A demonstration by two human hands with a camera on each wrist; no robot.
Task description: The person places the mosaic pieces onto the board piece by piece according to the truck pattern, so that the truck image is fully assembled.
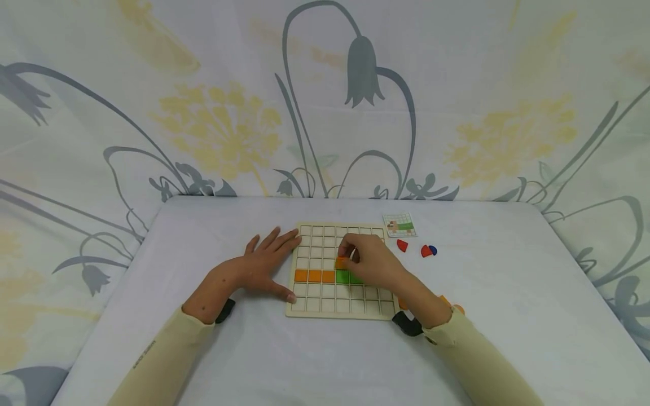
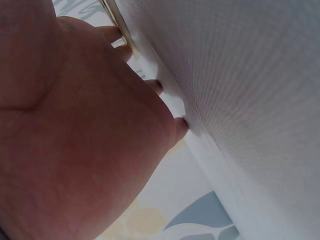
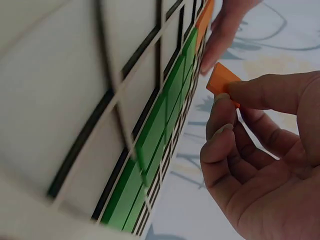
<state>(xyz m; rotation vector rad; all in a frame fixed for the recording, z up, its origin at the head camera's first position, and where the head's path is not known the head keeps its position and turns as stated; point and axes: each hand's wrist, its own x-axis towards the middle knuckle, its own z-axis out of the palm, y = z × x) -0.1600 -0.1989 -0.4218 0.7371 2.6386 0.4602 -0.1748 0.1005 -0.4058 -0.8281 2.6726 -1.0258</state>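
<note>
My right hand [image 1: 373, 262] pinches an orange square tile [image 3: 221, 81] between thumb and fingertips, just above the gridded board [image 1: 342, 315]. In the right wrist view the tile is tilted and apart from the board. Green tiles [image 3: 160, 120] fill cells beside a row of orange tiles [image 1: 315, 276] on the board; in the head view my right hand covers part of the green ones. My left hand [image 1: 259, 270] lies with fingers spread at the board's left edge, its fingertips and thumb touching the edge. The left wrist view shows mostly its palm [image 2: 85, 130].
A small pattern card [image 1: 399, 225] lies at the board's upper right. Near it are red pieces [image 1: 402, 245] and a blue piece [image 1: 433, 250]. Orange pieces [image 1: 459, 309] lie partly hidden beside my right forearm. A white cloth [image 1: 508, 270] covers the table.
</note>
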